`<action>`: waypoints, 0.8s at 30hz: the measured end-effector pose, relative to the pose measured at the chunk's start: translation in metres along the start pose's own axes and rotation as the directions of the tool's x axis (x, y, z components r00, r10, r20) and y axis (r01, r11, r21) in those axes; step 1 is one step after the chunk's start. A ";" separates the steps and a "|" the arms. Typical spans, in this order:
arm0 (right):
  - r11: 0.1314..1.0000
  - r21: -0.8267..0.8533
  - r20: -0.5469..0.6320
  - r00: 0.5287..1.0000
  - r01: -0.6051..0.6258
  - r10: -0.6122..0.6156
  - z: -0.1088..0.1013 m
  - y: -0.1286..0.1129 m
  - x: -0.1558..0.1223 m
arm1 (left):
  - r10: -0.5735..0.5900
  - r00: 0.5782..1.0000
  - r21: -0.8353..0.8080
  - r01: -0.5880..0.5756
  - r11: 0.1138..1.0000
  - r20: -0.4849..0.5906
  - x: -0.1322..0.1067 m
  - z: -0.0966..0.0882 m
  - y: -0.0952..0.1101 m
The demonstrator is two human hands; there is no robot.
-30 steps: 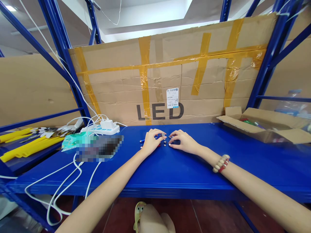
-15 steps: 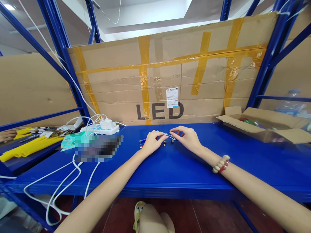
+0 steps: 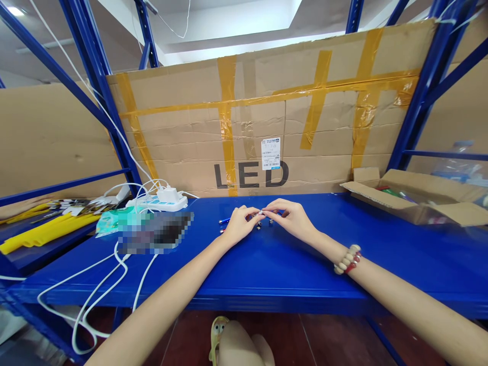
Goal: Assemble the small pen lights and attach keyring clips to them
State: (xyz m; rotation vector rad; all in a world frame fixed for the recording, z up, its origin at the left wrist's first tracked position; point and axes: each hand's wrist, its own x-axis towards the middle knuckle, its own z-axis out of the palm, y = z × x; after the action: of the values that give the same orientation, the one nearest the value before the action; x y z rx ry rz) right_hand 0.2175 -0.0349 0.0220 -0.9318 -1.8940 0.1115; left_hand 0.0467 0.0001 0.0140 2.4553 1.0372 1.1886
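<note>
My left hand [image 3: 241, 224] pinches a small silvery piece [image 3: 261, 212] between thumb and fingers, above the blue shelf top. From the other side, my right hand [image 3: 293, 217] is closed, its thumb and fingertips meeting at that same piece. The piece is too small to name and mostly covered by my fingers. A slim blue rod [image 3: 224, 221] pokes out left of my left hand, with a red-ended item [image 3: 222, 231] just below it. Beneath my fingertips lie small dark metal parts, one [image 3: 259, 225] in the middle and another [image 3: 271, 222] under my right hand.
A white power strip [image 3: 168, 203] with tangled cables stands at the back left, beside a green packet [image 3: 110, 221] and a blurred-out dark item [image 3: 156, 234]. An open carton [image 3: 412, 201] sits at the right. Tall cardboard [image 3: 183, 142] closes off the back; blue posts rise either side.
My right hand has shifted left, bringing its fingertips up against the piece in my left hand. Pale wires seen between the hands are now hidden. Another person's hand has left the far-left edge.
</note>
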 end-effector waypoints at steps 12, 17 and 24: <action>0.982 -0.165 0.087 0.993 0.094 -0.080 0.000 0.011 -0.001 | 0.003 0.997 0.082 -0.010 0.997 0.083 -0.001 -0.002 -0.003; 0.928 -0.321 0.152 0.977 0.189 -0.146 -0.003 0.006 -0.003 | 0.007 0.996 0.082 -0.014 0.997 0.085 0.000 0.000 -0.006; 0.930 -0.330 0.188 0.977 0.161 -0.103 -0.001 0.002 -0.003 | 0.013 0.995 0.088 -0.022 0.996 0.094 0.000 0.000 -0.009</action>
State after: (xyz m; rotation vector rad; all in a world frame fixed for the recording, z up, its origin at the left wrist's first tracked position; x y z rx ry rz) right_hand 0.2198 -0.0361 0.0194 -1.0482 -2.1713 -0.2384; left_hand 0.0426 0.0065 0.0097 2.5658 1.0667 1.0427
